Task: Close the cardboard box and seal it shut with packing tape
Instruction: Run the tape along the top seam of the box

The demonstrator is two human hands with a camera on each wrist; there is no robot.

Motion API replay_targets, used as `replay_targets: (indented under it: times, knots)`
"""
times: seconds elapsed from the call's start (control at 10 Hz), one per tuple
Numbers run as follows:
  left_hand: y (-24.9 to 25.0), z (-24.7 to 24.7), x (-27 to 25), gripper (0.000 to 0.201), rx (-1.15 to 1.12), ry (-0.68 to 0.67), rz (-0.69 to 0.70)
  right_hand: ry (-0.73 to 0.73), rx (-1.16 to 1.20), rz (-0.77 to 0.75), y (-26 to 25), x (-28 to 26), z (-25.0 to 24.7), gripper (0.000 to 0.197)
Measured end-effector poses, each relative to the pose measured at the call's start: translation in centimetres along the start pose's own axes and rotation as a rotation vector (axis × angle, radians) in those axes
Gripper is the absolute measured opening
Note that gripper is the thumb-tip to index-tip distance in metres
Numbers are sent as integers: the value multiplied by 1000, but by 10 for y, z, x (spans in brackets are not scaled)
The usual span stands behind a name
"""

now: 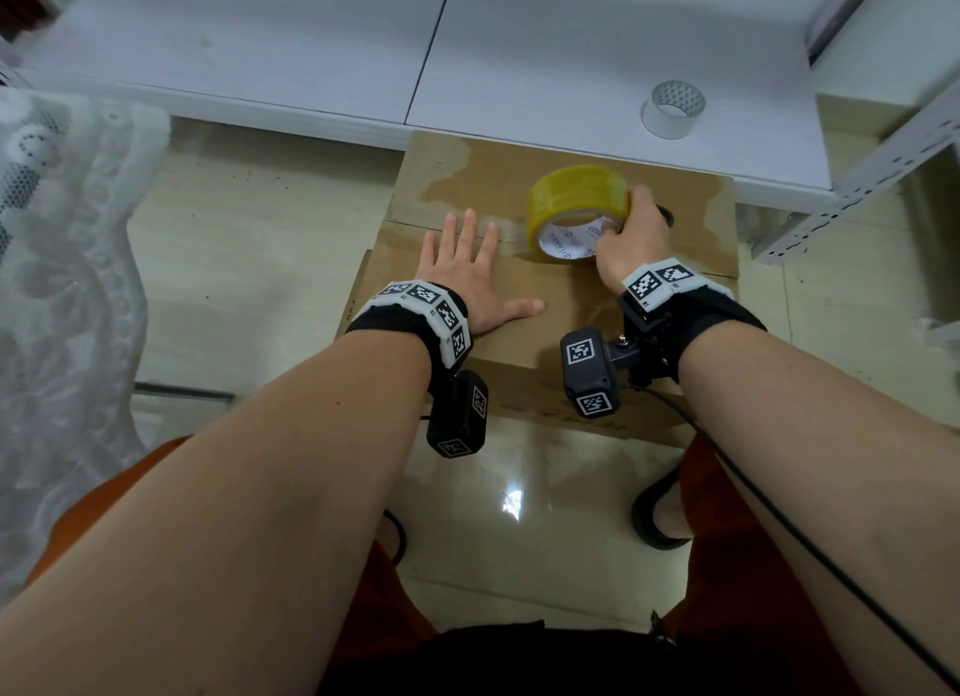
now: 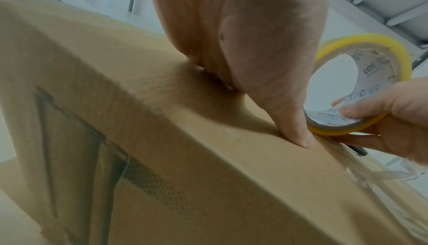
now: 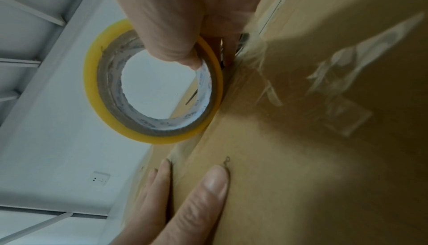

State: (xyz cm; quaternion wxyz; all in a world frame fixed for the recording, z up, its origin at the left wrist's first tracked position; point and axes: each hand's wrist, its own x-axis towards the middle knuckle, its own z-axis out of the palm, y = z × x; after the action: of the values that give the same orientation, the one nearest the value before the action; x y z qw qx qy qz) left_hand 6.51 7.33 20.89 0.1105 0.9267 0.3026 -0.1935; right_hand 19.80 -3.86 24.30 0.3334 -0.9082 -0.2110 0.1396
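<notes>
My left hand (image 1: 470,274) presses flat, fingers spread, on the closed brown cardboard box (image 1: 566,300); my right hand (image 1: 631,238) pinches the upright yellow packing tape roll (image 1: 574,201) near its far edge.

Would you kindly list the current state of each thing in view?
Cardboard box: flaps closed, seam partly taped.
Yellow tape roll: on edge on the box.
Left hand: flat, pressing the flaps.
Right hand: gripping the roll.
Empty tape core: lying on the white surface.
</notes>
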Motion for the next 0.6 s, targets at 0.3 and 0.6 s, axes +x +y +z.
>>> replay_targets:
  times: [0.3,0.6]
  knots:
    - [-1,1,1,116,3,2,-2,26,-54,-33,1,-3,-8,30]
    - [0,1,1,116,1,5,-2,35,-57,-53,6,1,-13,32]
